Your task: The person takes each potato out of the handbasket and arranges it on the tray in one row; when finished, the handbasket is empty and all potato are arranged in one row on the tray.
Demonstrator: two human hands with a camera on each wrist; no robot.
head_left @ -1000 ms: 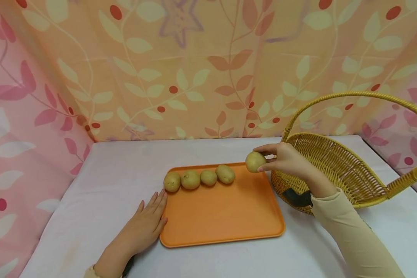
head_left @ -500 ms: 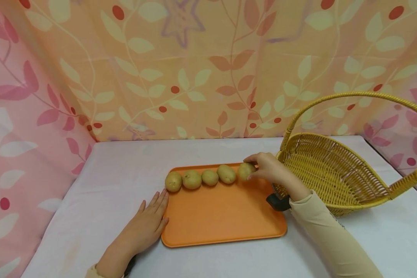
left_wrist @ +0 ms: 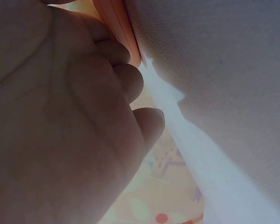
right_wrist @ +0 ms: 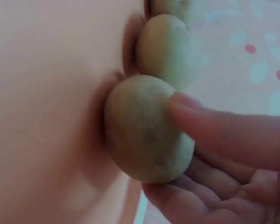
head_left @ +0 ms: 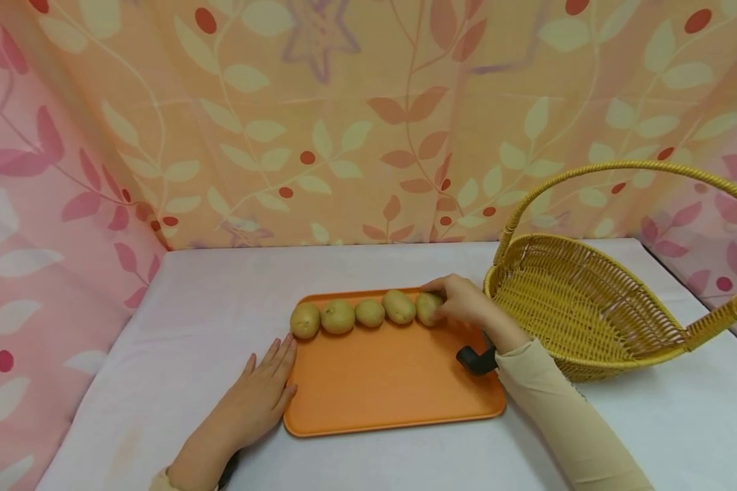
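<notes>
Several potatoes stand in a row along the far side of an orange tray [head_left: 393,382]. My right hand [head_left: 463,303] grips the rightmost potato [right_wrist: 147,130] between thumb and fingers, down at the tray's surface beside its neighbour [head_left: 398,307]. The hand covers that potato's right side in the head view. My left hand [head_left: 254,395] lies flat with straight fingers along the tray's left edge, its fingertips close to the leftmost potato [head_left: 305,320]. In the left wrist view the fingers [left_wrist: 130,81] rest by the orange rim.
A yellow woven basket [head_left: 589,307] with a tall arched handle stands right of the tray, close to my right forearm. White cloth [head_left: 178,341] covers the table. Floral curtains [head_left: 368,136] hang behind and at both sides.
My right hand has moved left and down from beside the basket, bringing the potato onto the tray at the right end of the row. The left hand stays in place.
</notes>
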